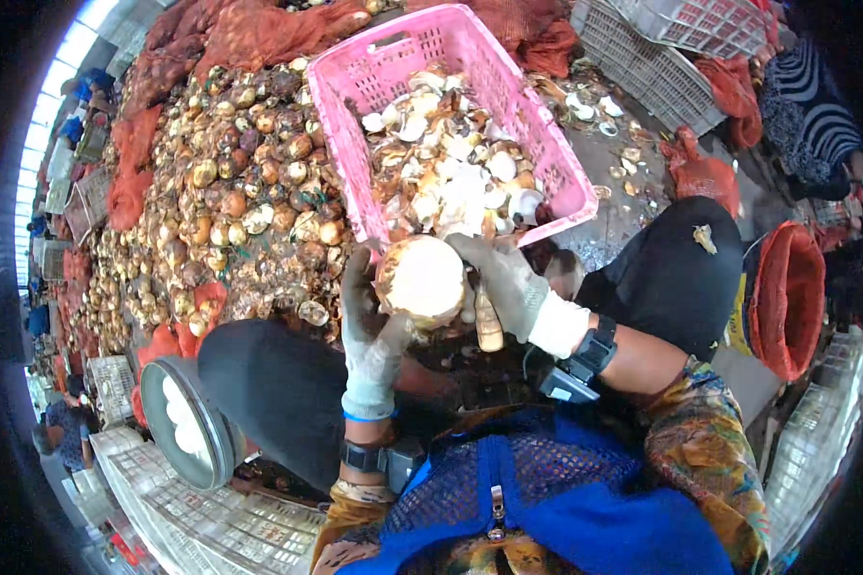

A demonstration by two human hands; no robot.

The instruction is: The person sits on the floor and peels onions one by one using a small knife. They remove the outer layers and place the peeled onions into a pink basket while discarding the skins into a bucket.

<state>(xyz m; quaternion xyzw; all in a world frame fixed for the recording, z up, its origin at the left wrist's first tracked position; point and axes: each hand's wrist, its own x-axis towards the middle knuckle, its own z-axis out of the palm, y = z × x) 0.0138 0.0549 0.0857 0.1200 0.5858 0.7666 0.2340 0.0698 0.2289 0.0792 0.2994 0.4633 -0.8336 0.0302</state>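
Observation:
My left hand (374, 330), in a soiled white work glove, grips an onion (421, 282) from its left and lower side. The onion's upper face is glaring white. My right hand (507, 287), gloved too, holds a wooden-handled tool (487, 320) with its handle pointing down; its blade is not visible. The fingers of that hand lie against the onion's right side. Just beyond both hands stands a pink plastic crate (439, 18) with onion skins and cut pieces (460, 151) in it.
Unpeeled onions (234, 205) lie heaped at the left. A metal bucket (226, 424) with white onions stands by my left knee, a red-lined sack (787, 302) by my right. Stacked crates (647, 72) and a person (813, 115) are at the upper right.

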